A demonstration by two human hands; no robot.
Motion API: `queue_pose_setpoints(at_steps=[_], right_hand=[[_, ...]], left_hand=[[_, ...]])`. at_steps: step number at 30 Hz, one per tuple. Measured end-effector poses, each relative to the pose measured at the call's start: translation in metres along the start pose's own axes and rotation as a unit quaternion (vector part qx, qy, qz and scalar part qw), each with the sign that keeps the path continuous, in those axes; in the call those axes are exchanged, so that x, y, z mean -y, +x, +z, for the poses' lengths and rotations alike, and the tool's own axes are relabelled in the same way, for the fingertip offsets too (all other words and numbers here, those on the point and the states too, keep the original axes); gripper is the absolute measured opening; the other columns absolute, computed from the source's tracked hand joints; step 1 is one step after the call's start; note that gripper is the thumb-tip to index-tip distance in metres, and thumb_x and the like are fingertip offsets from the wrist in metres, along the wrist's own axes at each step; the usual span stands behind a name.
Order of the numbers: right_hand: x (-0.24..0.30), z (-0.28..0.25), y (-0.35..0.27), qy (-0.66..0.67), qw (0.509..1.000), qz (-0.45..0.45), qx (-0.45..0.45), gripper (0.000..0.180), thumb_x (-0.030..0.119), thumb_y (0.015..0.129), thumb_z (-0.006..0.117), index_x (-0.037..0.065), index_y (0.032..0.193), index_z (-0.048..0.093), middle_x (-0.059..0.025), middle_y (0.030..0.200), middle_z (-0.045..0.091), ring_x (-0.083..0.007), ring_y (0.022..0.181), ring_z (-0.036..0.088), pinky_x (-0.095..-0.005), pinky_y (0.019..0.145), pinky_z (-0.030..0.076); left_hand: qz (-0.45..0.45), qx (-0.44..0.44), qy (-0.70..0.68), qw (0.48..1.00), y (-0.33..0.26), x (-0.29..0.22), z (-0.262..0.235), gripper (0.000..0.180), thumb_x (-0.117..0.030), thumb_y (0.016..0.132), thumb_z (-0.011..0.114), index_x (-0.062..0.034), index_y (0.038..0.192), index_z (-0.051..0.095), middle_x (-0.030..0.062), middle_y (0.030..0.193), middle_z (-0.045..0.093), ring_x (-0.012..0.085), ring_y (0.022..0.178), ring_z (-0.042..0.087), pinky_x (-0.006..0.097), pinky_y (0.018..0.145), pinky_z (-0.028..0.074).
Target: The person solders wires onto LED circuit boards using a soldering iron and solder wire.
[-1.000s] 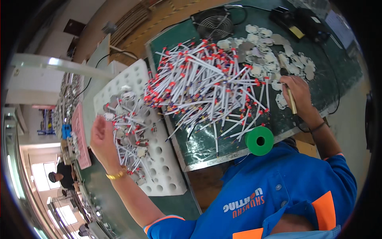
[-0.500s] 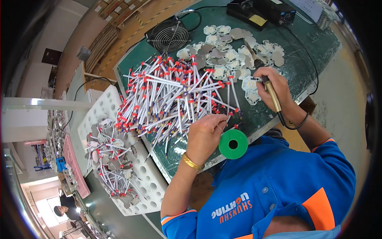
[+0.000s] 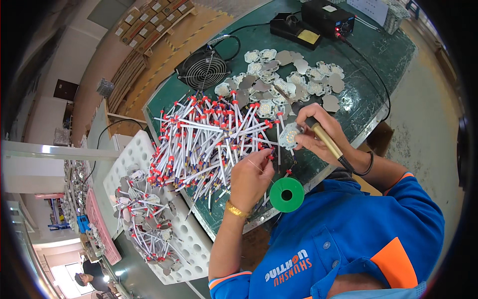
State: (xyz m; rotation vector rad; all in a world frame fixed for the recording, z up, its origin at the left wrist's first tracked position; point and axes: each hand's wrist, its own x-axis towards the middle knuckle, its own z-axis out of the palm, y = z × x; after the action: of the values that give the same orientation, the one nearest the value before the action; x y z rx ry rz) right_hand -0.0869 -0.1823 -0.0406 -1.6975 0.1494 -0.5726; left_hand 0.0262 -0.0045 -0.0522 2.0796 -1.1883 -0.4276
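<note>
My right hand (image 3: 323,130) grips a soldering iron (image 3: 327,141) by its gold handle, the tip pointing away over the boards. Its thumb and index finger also pinch a small LED board (image 3: 288,136) with pale dots on its face. My left hand (image 3: 249,179), closed in a pinch, has a thin strand of solder wire at its fingertips; whether it also holds a lead is hidden. A green solder spool (image 3: 277,204) sits beside that hand, near the table edge. Left of the board lies a large heap of white-sleeved leads (image 3: 206,137) with red ends.
Loose LED boards (image 3: 314,88) cover the table's middle. A round fan (image 3: 204,72), a soldering stand (image 3: 294,31) and a black soldering station (image 3: 326,17) stand farther back. At left, a white perforated tray (image 3: 186,254) carries wired boards. Another person (image 3: 92,274) is far off.
My right hand has come nearer and left, lifting the LED board from the other boards toward my left hand. My left hand stays pinched beside the leads. The view has shifted slightly.
</note>
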Motion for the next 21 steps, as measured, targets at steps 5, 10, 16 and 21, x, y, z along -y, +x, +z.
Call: queue_pose_setpoints(at_steps=[5,10,16,21], right_hand=[[0.004,0.006,0.009,-0.109,0.991,-0.075,-0.016,0.027,-0.001,0.075,0.063,0.006,0.094,0.046,-0.0033,0.081,0.045,-0.0104,0.064,0.045,-0.0242,0.059,0.042],[0.007,0.022,0.021,-0.073,0.994,-0.081,-0.017,0.027,0.001,0.074,0.064,0.006,0.093,0.046,-0.0031,0.080,0.045,-0.0116,0.067,0.044,-0.0243,0.062,0.039],[0.002,0.034,0.029,-0.094,0.993,-0.061,-0.040,0.028,0.003,0.076,0.065,0.007,0.096,0.045,-0.0029,0.078,0.046,-0.0098,0.061,0.043,-0.0239,0.056,0.038],[0.001,0.036,0.031,-0.107,0.991,-0.067,-0.039,0.028,0.002,0.076,0.065,0.007,0.096,0.045,-0.0033,0.077,0.046,-0.0102,0.061,0.043,-0.0244,0.056,0.039]], left_hand=[[-0.127,-0.050,-0.285,0.949,-0.014,-0.007,-0.019,0.023,-0.007,0.086,0.055,0.0008,0.108,0.053,0.0050,0.084,0.060,0.0088,0.072,0.057,0.022,0.064,0.046],[-0.144,-0.040,-0.471,0.869,-0.013,-0.013,-0.013,0.018,-0.012,0.092,0.049,-0.0022,0.107,0.050,0.0038,0.084,0.060,0.0066,0.069,0.052,0.019,0.060,0.041],[-0.151,-0.029,-0.470,0.869,-0.012,-0.004,-0.004,0.021,-0.013,0.092,0.049,-0.0019,0.110,0.050,0.0035,0.088,0.062,0.0061,0.068,0.049,0.019,0.062,0.041],[-0.165,-0.070,-0.471,0.864,-0.009,-0.006,-0.003,0.022,-0.014,0.093,0.049,-0.0010,0.110,0.052,0.0041,0.088,0.063,0.0055,0.068,0.049,0.018,0.063,0.042]])
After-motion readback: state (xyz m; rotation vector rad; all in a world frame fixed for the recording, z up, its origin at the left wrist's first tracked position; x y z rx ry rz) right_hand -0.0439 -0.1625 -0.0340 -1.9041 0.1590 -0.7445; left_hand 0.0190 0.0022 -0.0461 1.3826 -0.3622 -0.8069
